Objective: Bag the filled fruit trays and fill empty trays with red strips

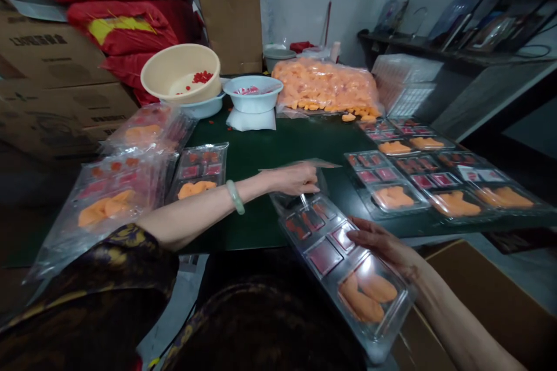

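My left hand (296, 178) is stretched over the green table (270, 148), fingers pinched on the edge of a clear plastic bag (304, 163) at the far end of a clear plastic tray (348, 269). That tray holds orange pieces near me and red packets in small compartments. My right hand (383, 243) rests on the tray's right side, fingers curled on its top. A green bangle (235, 196) is on my left wrist.
Filled trays (435, 182) lie in rows at the right. Bagged trays (126, 185) are stacked at the left. A cream bowl (180, 72), a white bowl (253, 93) and a big bag of orange pieces (324, 87) stand at the back. Cardboard boxes (52, 58) line the left.
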Demonstrator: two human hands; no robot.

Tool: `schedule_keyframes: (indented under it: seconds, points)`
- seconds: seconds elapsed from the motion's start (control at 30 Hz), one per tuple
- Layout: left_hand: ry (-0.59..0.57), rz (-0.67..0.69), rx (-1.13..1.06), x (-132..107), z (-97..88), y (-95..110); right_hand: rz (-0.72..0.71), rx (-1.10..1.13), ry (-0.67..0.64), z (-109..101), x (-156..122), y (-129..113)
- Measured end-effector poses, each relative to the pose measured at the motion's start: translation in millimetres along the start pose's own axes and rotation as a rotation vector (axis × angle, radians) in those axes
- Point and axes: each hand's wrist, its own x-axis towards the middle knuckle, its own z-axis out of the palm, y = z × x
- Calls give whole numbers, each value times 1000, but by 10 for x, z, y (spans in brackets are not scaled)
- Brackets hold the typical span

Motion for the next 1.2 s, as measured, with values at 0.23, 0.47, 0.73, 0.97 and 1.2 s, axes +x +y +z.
schedule_keyframes:
  seconds: [0.23,0.47,0.73,0.97,1.2]
  points:
    - [-39,99,235,168,24,150,-61,-88,150,91,-120,-91]
    - [-116,105,37,314,86,220,-109,-113,99,94,-94,-118]
    - [173,-154,10,-59,206,96,-101,-78,130,36,-102,-55]
    - [339,-594,-266,-278,368,-26,-186,98,256,48,-148,34]
    - [454,-635,-608,-420,548,179,-233,299,344,217,-154,130]
